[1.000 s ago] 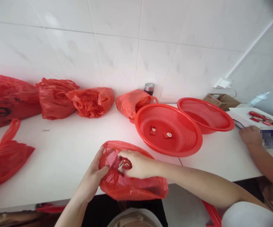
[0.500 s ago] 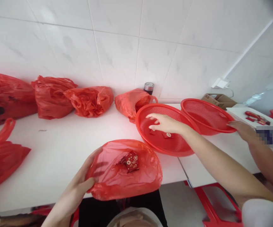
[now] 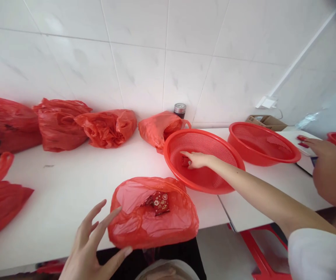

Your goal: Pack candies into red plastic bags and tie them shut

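Note:
My left hand point(image 3: 93, 241) is open, fingers spread, beside the near left edge of an open red plastic bag point(image 3: 182, 229). The thumb and fingertips come close to its rim; whether they touch it I cannot tell. Inside the bag lies a dark red packet point(image 3: 162, 203) with pale flower prints. My right hand point(image 3: 198, 159) reaches down into a red perforated basket point(image 3: 172, 171). Its thumb and fingers are around a small red packet point(image 3: 186, 161) on the basket floor, and the hand partly hides it.
Several red plastic bags point(image 3: 60, 124) line the wall, and another bag point(image 3: 1, 206) lies at left. Behind the basket stands a metal-lidded flask point(image 3: 180, 109). A second red basket point(image 3: 263, 144) is to the right, near a co-worker's arm point(image 3: 328, 167). A cardboard box point(image 3: 268, 122) sits behind.
My left hand has let go of the bag and drawn back toward me. My right hand has lowered onto the basket floor. The co-worker's hand has left the second basket and moved right.

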`<action>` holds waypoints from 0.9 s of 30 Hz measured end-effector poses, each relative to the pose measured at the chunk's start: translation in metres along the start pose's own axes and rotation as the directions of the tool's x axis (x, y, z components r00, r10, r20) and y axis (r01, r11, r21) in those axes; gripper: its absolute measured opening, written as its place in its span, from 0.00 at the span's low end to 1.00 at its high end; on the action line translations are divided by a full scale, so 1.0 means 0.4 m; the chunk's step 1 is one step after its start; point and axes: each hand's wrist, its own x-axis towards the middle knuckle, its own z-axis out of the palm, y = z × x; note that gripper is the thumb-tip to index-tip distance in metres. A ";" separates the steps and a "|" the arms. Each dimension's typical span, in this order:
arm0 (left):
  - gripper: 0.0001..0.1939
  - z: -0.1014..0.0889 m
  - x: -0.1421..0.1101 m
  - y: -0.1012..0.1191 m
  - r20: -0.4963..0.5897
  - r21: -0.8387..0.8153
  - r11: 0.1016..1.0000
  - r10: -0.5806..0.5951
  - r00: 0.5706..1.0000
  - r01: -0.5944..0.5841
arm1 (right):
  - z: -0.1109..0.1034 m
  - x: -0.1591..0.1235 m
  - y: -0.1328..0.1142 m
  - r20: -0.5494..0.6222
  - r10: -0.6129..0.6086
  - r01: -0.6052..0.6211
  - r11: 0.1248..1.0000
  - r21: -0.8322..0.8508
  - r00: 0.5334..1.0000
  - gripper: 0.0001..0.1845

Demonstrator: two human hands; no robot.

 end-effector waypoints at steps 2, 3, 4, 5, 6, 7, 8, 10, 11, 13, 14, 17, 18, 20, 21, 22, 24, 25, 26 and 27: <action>0.27 0.003 0.009 0.016 -0.034 0.032 0.999 0.003 0.999 -0.002 | 0.006 0.013 -0.025 0.002 -0.058 0.059 0.998 -0.031 0.998 0.38; 0.23 0.007 0.013 0.025 -0.040 0.038 0.999 0.000 0.999 0.001 | 0.010 0.018 -0.031 0.013 -0.083 0.083 0.996 -0.042 0.997 0.33; 0.19 0.011 0.016 0.033 -0.042 0.040 0.999 -0.003 0.999 0.005 | 0.014 0.023 -0.033 0.027 -0.101 0.102 0.994 -0.046 0.995 0.28; 0.14 0.016 0.018 0.038 -0.042 0.038 0.999 0.000 0.999 0.001 | 0.015 0.027 -0.030 0.045 -0.115 0.117 0.992 -0.045 0.992 0.23; 0.11 0.021 0.018 0.041 -0.040 0.031 1.000 0.005 0.999 -0.004 | 0.014 0.028 -0.023 0.066 -0.128 0.130 0.991 -0.039 0.990 0.19; 0.09 0.024 0.017 0.040 -0.039 0.018 1.000 0.010 0.999 -0.010 | 0.010 0.028 -0.014 0.083 -0.138 0.141 0.990 -0.030 0.987 0.16; 0.08 0.027 0.015 0.037 -0.053 0.001 1.000 0.013 0.999 -0.013 | 0.001 0.023 -0.004 0.091 -0.146 0.149 0.989 -0.021 0.985 0.14; 0.07 0.028 0.010 0.028 -0.084 -0.032 0.999 0.012 0.996 -0.014 | -0.028 -0.001 0.008 0.074 -0.160 0.161 0.987 -0.012 0.984 0.12; 0.08 0.028 0.008 0.023 -0.094 -0.038 0.999 0.008 0.996 -0.011 | -0.047 -0.024 0.006 0.047 -0.171 0.171 0.985 -0.002 0.984 0.11; 0.13 0.028 0.009 0.017 -0.098 -0.021 1.000 0.016 0.995 -0.018 | -0.089 -0.090 -0.023 -0.050 -0.240 0.244 0.967 0.079 0.969 0.10; 0.16 0.030 0.012 0.015 -0.093 -0.003 1.000 0.025 0.995 -0.025 | -0.107 -0.131 -0.051 -0.110 -0.298 0.313 0.937 0.153 0.948 0.09; 0.14 0.041 0.027 0.015 -0.031 0.028 0.999 0.020 0.999 -0.019 | -0.123 -0.257 -0.174 -0.221 -0.553 0.589 0.682 0.434 0.803 0.10; 0.10 0.044 0.033 0.016 -0.011 0.016 1.000 0.005 1.000 -0.005 | -0.110 -0.289 -0.221 -0.192 -0.651 0.643 0.576 0.505 0.734 0.11; 0.05 0.046 0.041 0.016 0.003 -0.053 0.998 -0.038 0.999 0.038 | -0.062 -0.323 -0.305 -0.063 -0.773 0.679 0.511 0.527 0.631 0.13; 0.05 0.042 0.044 0.016 -0.013 -0.105 0.992 -0.067 0.998 0.065 | -0.032 -0.325 -0.338 -0.012 -0.782 0.697 0.548 0.462 0.623 0.14; 0.05 0.036 0.045 0.016 -0.042 -0.160 0.983 -0.098 0.994 0.090 | -0.002 -0.318 -0.363 0.015 -0.767 0.710 0.601 0.366 0.642 0.15; 0.06 0.017 0.044 0.016 -0.113 -0.252 0.960 -0.152 0.982 0.120 | 0.041 -0.290 -0.387 0.022 -0.735 0.721 0.670 0.177 0.678 0.19; 0.05 0.005 0.042 0.016 -0.149 -0.288 0.950 -0.172 0.974 0.124 | 0.051 -0.275 -0.389 0.012 -0.734 0.727 0.675 0.124 0.679 0.22; 0.04 -0.006 0.041 0.016 -0.179 -0.325 0.936 -0.197 0.964 0.131 | 0.053 -0.262 -0.384 0.000 -0.738 0.735 0.671 0.098 0.674 0.23; 0.03 -0.016 0.040 0.016 -0.203 -0.375 0.915 -0.238 0.950 0.149 | 0.048 -0.253 -0.376 -0.021 -0.742 0.741 0.667 0.080 0.670 0.23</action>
